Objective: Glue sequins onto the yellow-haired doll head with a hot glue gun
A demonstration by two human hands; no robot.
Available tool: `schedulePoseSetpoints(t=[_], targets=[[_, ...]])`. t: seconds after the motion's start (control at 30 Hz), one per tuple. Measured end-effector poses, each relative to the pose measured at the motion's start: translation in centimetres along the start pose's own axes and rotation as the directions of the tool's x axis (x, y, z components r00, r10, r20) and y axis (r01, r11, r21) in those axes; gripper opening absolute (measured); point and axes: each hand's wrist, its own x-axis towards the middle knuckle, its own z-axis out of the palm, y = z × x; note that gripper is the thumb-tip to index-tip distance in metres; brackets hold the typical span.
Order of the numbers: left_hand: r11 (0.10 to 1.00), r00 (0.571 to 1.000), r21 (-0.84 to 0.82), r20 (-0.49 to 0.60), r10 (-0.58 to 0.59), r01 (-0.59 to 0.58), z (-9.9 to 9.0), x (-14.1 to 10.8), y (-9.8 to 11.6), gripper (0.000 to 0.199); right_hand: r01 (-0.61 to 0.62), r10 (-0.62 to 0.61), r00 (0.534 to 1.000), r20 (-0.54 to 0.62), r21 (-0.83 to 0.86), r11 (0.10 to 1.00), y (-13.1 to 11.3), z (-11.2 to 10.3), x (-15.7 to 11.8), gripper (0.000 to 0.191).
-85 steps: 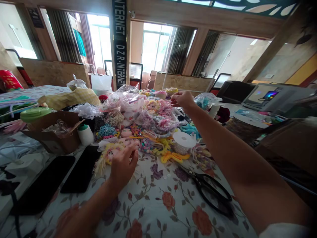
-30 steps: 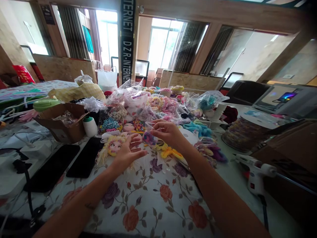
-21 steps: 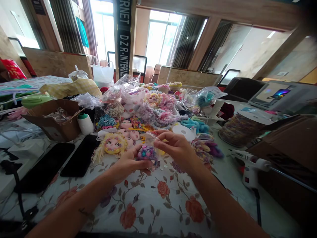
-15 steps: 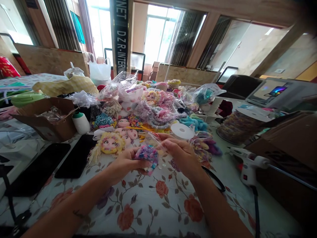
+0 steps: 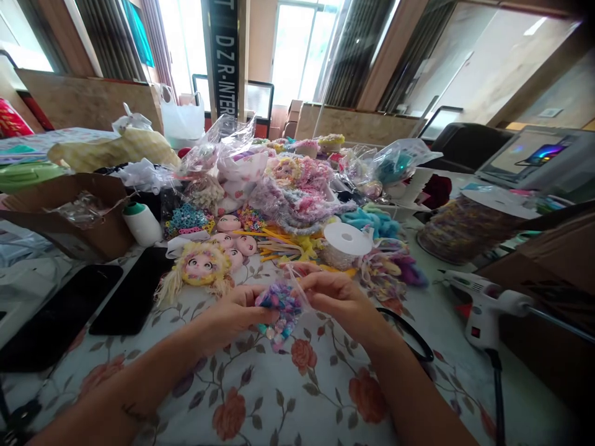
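Note:
Between my hands is a small clear plastic bag (image 5: 280,310) full of purple, blue and pink pieces, perhaps beads. My left hand (image 5: 239,310) is closed around its left side, thumb in front. At the bag's upper edge my right hand (image 5: 335,300) pinches the clear plastic; some of its fingertips are hidden behind it. Left of my left hand lies a doll's head (image 5: 199,263) with yellow yarn hair. Several bare doll faces (image 5: 246,245) lie just beyond. A white spool (image 5: 348,238) stands behind my right hand.
Two black phones (image 5: 132,291) lie at left, near a cardboard box (image 5: 100,232) and a thread cone (image 5: 142,223). A glue gun (image 5: 483,310), a large ribbon spool (image 5: 465,226) and a black hoop (image 5: 413,331) are at right. Yarn and plastic bags are heaped behind.
My right hand has turned and lowered slightly at the bag's top, and the bag's plastic has shifted. The view has tilted down a little. My left hand keeps its hold.

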Motion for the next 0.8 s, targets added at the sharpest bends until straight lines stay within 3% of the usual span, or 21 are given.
schedulePoseSetpoints(t=[0.3, 0.6, 0.8], targets=[[0.984, 0.998, -0.170, 0.033, -0.057, 0.062, 0.0, 0.2, -0.7, 0.055, -0.001, 0.002, 0.999, -0.033, 0.028, 1.000, 0.9, 0.5, 0.5, 0.022], [0.991, 0.999, -0.130, 0.030, -0.020, 0.024, 0.1, 0.3, -0.7, 0.034, -0.012, 0.018, 0.998, 0.068, -0.087, 0.996, 0.7, 0.6, 0.3, 0.015], [0.989, 0.997, -0.144, 0.076, -0.014, 0.024, -0.2, 0.3, -1.1, 0.040, 0.008, 0.003, 0.999, 0.048, -0.237, 0.972, 0.4, 0.9, 0.3, 0.012]])
